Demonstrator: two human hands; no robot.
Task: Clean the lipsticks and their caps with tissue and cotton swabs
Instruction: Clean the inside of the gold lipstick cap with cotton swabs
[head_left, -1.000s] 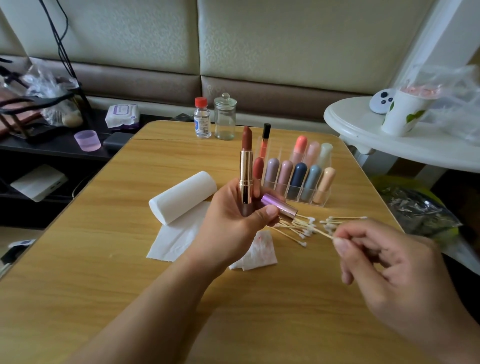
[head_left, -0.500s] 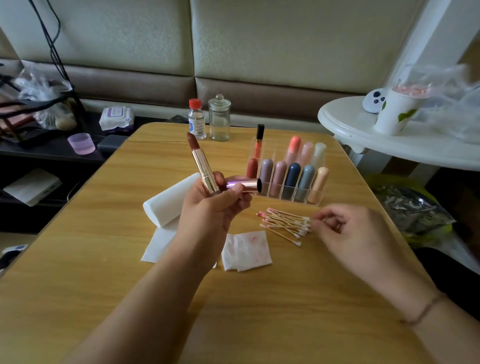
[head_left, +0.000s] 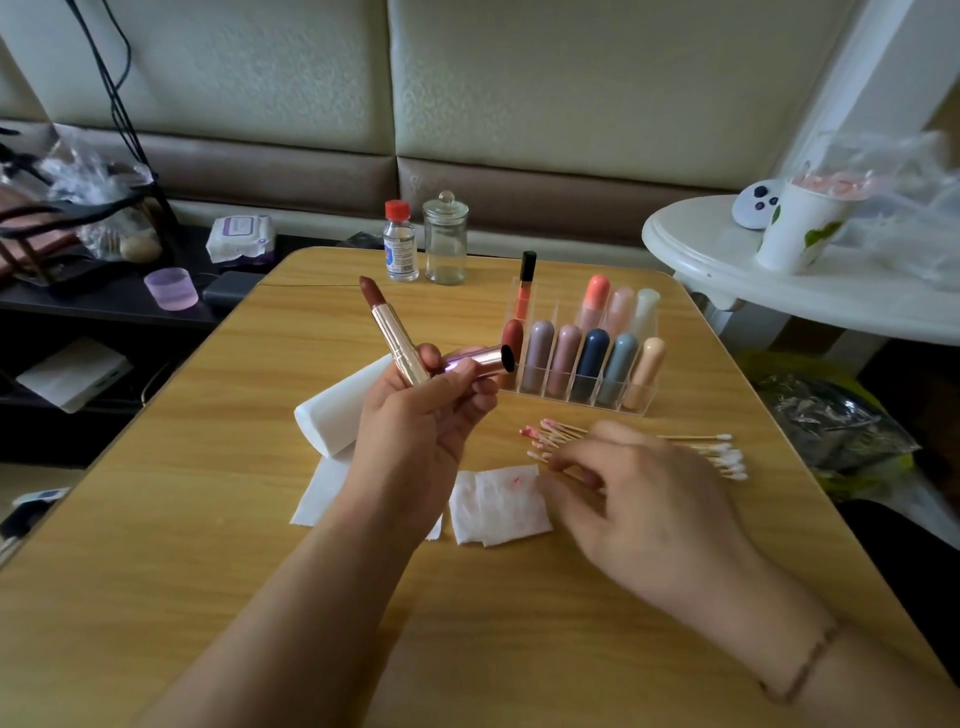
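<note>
On the table (head_left: 208, 519), our left hand (head_left: 415, 426) grips the open lipstick (head_left: 392, 332) and its cap (head_left: 483, 359) together, raised so both openings face us; our right hand (head_left: 639, 499), fingers curled, reaches the cotton swabs (head_left: 717, 457), grip unclear.

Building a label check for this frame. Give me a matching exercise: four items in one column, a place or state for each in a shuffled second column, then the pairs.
Things:
1. open lipstick
2. lipstick cap
3. stained tissue square
4. cotton swabs

Places or states:
A. flat on the table, red smear on top
B. in the left hand, bullet up and tilted
C. piled on the table under the right hand
D. in the left hand, mouth pointing at the organizer

Pairs: 1-B, 2-D, 3-A, 4-C
</note>
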